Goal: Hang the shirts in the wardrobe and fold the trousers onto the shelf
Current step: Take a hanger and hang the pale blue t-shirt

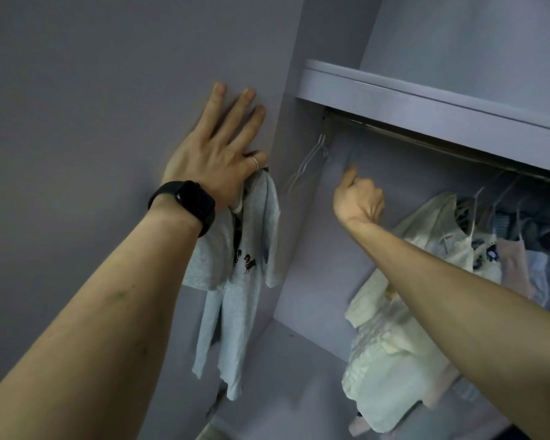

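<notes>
Pale lilac painted wardrobe (108, 90) fills the view; its flat side panel lies under the left hand. Lilac shelf board with rounded front edge (426, 103) runs above and to the right of the right hand. Metal hanging rail (426, 139) sits just under that board, above the right hand.

Cream ruffled garment (394, 360) hangs below and right of the right hand, partly behind the right forearm. Row of pale hung clothes on thin hangers (521, 249) is further right of it, details blurred.

Task thing: grey short-sleeved shirt with small dog prints (235, 281) dangles straight down from the left hand, against the edge of the side panel, between the two forearms. It is not on the rail.

Left hand (213, 154): three fingers straight and spread, pressed flat on the panel; one ringed finger curls at the lower right of the hand and pinches the shirt's top edge. Right hand (361, 198): inside the wardrobe, right of the left hand and well apart from it, fingers curled in, one digit pointing up. It closes on the lower end of a blurred grey-blue hanger (356, 147) that hangs from the rail; the contact is smeared.

Empty white wire hangers (311, 160) hang from the rail's left end, between the two hands, touching neither. Black smartwatch (188, 201) on the left wrist. Thin silver ring (254, 161) on the curled left finger.
</notes>
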